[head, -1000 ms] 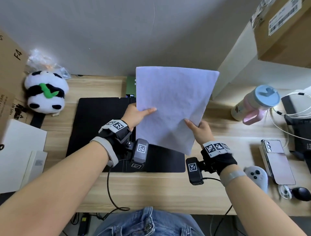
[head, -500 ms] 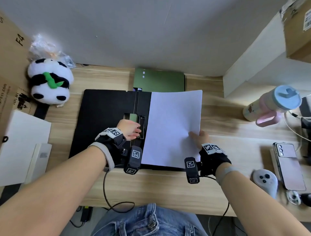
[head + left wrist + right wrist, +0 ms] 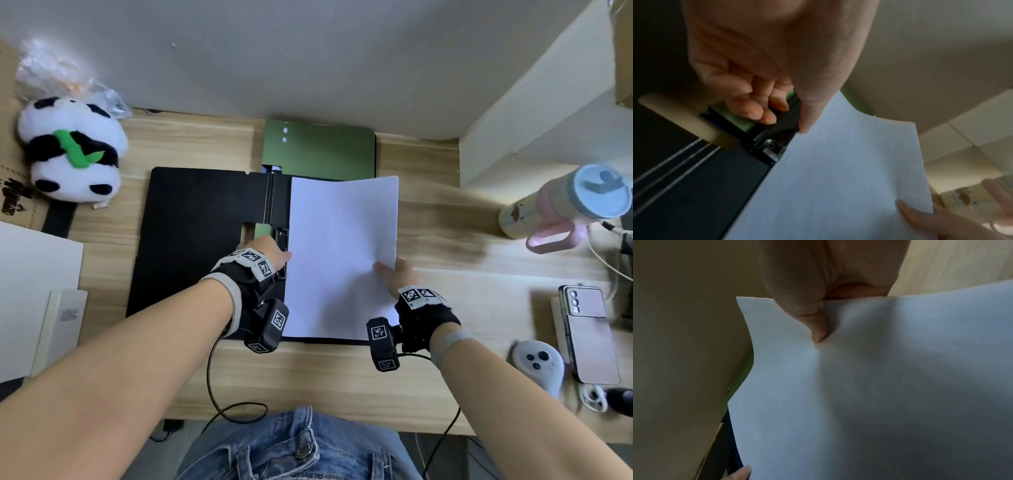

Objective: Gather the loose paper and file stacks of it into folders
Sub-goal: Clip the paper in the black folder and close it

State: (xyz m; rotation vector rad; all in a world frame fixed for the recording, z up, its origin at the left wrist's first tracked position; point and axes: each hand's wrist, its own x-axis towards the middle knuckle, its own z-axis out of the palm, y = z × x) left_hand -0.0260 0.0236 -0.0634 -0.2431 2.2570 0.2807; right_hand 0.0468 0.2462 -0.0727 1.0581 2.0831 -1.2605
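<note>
— What is lying on the wooden desk (image 3: 308,377)?

— A black folder (image 3: 198,240) is lying open, with a stack of white paper (image 3: 342,257) sitting on its right half, beside the clip (image 3: 774,142) at the spine.

— What is the right hand (image 3: 399,274) doing?

— It is pinching the paper's right edge, thumb on top, fingers underneath.

— And the left hand (image 3: 267,251)?

— Its thumb is touching the paper's left edge, while its curled fingers (image 3: 756,110) are resting at the clip.

— Anything else in frame?

— A green folder (image 3: 322,149) is lying behind the black one, a panda toy (image 3: 72,150) is sitting at left, and a bottle (image 3: 565,205) and phone (image 3: 587,335) are lying at right.
</note>
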